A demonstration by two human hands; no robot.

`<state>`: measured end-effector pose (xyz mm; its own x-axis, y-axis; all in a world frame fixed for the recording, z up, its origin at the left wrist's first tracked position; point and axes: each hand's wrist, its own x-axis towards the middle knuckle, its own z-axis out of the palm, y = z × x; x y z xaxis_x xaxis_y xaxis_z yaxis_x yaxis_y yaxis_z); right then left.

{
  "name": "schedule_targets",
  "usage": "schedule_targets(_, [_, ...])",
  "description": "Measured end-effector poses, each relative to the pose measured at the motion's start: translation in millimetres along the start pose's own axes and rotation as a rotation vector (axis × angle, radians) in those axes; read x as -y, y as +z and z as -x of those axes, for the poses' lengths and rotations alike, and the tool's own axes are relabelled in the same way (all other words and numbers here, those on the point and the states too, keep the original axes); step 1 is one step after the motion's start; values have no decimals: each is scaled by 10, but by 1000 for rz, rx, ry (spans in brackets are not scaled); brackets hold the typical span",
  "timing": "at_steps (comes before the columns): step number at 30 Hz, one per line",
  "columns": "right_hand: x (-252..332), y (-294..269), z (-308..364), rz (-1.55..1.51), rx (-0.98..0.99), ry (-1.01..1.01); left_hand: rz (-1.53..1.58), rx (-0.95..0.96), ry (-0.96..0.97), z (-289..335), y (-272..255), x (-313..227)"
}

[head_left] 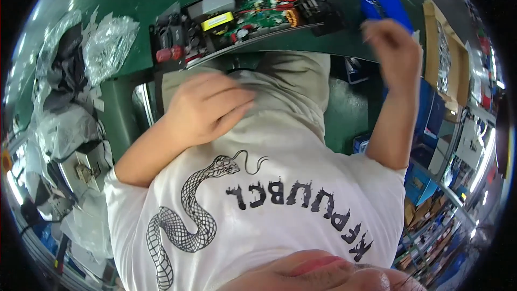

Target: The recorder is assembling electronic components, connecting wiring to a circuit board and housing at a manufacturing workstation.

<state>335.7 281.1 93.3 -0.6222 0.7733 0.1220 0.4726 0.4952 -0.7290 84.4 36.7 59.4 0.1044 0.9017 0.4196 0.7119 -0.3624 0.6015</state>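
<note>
An open black metal case (253, 43) lies across the green bench in front of me. Inside are a green circuit board (264, 13), a yellow-wrapped part (217, 21), a copper-wound coil (291, 18) and red wires. My left hand (207, 105) is held over my lap, just on my side of the case, with its fingers bent and drawn together; whether anything small sits in them is hidden. At the right, my right hand (396, 48) is raised beside a blue bin (385, 8), its fingers bent and smeared by motion. Some dark small pieces lie in the bin.
A red-ended screwdriver-like handle (170, 54) and black parts sit at the case's left end. Clear plastic bags (110, 48) pile up on the left. A cardboard box (447, 54) with shiny metal parts stands at the right, above shelves of boxes.
</note>
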Motion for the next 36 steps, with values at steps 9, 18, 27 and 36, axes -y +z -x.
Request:
schedule_targets(9, [447, 1005, 558, -121, 307, -371, 410, 148, -409, -238, 177, -44])
schedule_targets(18, [441, 1095, 558, -132, 270, -372, 89, 112, -280, -225, 194, -65])
schedule_targets(27, [227, 1099, 546, -468, 422, 242, 118, 127, -317, -210, 282, 55])
schedule_targets(36, [45, 1137, 489, -227, 153, 115, -422, 84, -54, -117, 454, 220])
